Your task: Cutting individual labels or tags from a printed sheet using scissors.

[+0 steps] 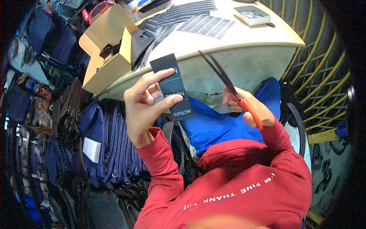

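Between the thumb and fingers of my left hand (144, 100) is a black strip of labels (176, 86) with pale lettering, held upright in front of the table edge. Thin lines divide the strip into a few sections. My right hand (249, 108) grips a pair of scissors (241, 100) by the orange-red handles. The dark blades point up and to the left, slightly parted, a short way right of the strip and not touching it. Some right-hand fingers are hidden behind the handles.
On the pale table (244, 42) lie black label sheets (207, 26) and an open cardboard box (108, 57) with dark items inside. A small white tray (252, 16) sits at the far right. Dark blue straps (118, 149) and a white box (92, 150) are at left; yellow bars (316, 72) stand right.
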Motion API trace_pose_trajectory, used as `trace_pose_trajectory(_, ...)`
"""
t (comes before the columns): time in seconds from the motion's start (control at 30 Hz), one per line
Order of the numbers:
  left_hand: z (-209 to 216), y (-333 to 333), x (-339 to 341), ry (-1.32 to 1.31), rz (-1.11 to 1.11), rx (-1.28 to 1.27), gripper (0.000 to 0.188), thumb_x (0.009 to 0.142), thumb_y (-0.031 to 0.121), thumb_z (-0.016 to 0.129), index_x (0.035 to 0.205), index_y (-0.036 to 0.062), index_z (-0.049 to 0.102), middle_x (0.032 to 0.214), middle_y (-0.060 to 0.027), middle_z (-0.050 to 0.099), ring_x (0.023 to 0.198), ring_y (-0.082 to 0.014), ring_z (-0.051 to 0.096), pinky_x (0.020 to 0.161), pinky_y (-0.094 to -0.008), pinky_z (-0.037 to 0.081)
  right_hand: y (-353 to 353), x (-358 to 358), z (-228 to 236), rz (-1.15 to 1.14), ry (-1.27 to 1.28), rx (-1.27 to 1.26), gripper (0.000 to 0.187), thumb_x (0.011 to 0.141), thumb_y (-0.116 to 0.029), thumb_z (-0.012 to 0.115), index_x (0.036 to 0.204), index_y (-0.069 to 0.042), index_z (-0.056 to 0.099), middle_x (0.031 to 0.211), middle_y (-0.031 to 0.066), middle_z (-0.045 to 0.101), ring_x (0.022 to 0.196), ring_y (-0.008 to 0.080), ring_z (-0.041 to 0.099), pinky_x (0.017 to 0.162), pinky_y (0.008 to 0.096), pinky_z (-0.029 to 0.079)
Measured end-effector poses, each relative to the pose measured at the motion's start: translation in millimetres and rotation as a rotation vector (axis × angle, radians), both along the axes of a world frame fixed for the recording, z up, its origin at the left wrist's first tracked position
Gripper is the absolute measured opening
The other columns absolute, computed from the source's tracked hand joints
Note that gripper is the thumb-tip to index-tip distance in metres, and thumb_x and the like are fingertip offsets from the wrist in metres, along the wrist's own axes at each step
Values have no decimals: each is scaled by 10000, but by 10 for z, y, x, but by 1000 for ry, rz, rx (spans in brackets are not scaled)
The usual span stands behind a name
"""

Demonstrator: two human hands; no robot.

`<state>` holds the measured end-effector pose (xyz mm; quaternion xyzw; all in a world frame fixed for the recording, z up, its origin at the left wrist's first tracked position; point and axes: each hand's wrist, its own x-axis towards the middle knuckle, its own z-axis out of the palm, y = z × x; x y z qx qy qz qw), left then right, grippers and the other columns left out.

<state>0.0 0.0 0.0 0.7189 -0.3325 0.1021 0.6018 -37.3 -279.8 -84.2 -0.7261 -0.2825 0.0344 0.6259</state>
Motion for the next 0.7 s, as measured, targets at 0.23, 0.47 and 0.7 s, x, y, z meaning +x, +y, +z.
trace_pose_trajectory(0.23, 9, 134, -23, 160, -66, -24, 549, 595, -77, 800, 1116, 11, 647, 883, 19, 561, 675, -8, 442, 569, -136, 369, -71, 54, 151, 209, 65, -238, 785, 737, -729, 531, 991, 14, 546, 763, 90, 539, 679, 195, 513, 619, 321, 427)
trace_pose_trajectory(0.47, 72, 155, -72, 110, -129, 237, 551, 588, -54, 806, 1112, 11, 651, 867, 29, 535, 634, -1, 361, 521, -146, 292, -109, 129, 410, 336, 47, -443, 671, 756, -634, 580, 891, 24, 573, 661, 115, 545, 602, 219, 527, 555, 363, 426)
trace_pose_trajectory(0.7, 120, 99, -88, 136, -226, 286, 561, 589, -46, 812, 1122, 2, 643, 872, 17, 547, 642, 4, 372, 530, -134, 303, -110, 168, 503, 362, 10, -470, 506, 799, -493, 575, 866, 8, 602, 722, 132, 604, 669, 248, 584, 618, 367, 458)
